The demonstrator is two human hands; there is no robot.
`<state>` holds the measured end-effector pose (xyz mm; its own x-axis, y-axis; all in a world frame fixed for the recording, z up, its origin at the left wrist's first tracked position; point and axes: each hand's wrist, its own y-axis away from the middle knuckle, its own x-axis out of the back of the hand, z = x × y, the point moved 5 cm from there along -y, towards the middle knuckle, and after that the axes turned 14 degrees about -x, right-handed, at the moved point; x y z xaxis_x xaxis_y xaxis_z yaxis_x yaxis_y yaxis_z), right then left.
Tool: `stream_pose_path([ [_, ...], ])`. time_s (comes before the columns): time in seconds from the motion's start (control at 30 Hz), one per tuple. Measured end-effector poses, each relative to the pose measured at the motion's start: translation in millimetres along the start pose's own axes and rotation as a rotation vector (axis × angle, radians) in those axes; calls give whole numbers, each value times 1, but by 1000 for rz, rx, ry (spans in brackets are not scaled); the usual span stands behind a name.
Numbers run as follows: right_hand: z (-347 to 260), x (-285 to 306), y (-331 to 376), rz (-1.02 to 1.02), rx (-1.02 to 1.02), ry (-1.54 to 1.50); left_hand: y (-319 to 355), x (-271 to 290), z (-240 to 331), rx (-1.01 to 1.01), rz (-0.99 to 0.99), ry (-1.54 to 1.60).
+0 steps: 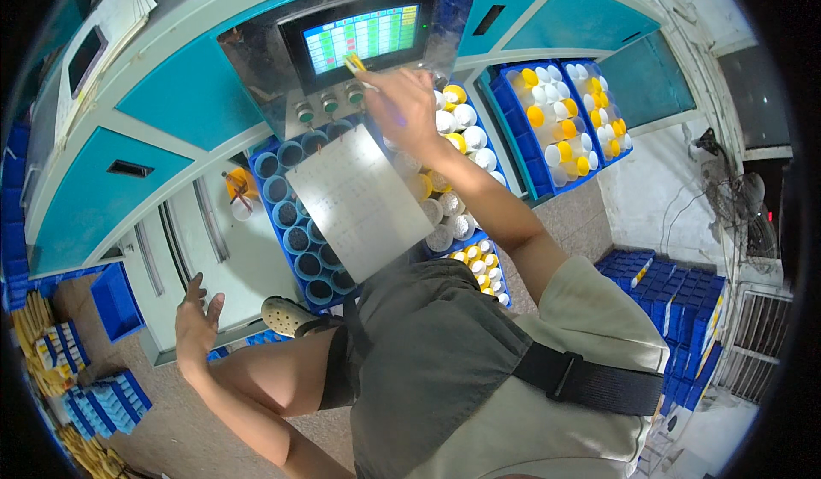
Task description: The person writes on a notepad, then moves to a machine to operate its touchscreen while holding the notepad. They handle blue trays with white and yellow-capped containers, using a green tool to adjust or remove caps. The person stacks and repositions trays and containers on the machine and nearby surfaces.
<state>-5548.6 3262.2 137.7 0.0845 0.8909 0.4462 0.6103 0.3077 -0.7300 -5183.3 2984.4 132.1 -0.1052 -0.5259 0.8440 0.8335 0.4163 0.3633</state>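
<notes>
From the person's head, one wide fisheye view looks steeply down, close over the pale olive cloth shirt (599,318), facing the teal-panelled metal machine (188,103).

Yellow object (355,63) — partly hidden by the right hand (402,111), kind unclear. White sheet (363,209) covers some blue cups (297,239); its marks are illegible. Left forearm (252,423) — cut off at the near edge.

A white table (244,269) carries slim metal rails (209,221), a small translucent cup (242,209) next to an orange-yellow item (240,185), and a blue crate (289,267) packed with blue cups (297,239) holding dark contents. On the grey-brown floor (184,415) stand a blue plastic bin (117,302) near the table's left end and a stack of light and dark blue trays (107,402).
</notes>
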Motion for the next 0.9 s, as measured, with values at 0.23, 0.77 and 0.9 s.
stream_pose_path([
  [0.23,-16,-8,-10,-12,21,-13,0,-2,9,-7,-29,-18],
  [0.77,-1,1,8,57,-23,32,-10,-3,8,-17,-4,5],
  [0.9,3,8,9,-11,-35,47,-13,-2,10,-21,-4,-22],
])
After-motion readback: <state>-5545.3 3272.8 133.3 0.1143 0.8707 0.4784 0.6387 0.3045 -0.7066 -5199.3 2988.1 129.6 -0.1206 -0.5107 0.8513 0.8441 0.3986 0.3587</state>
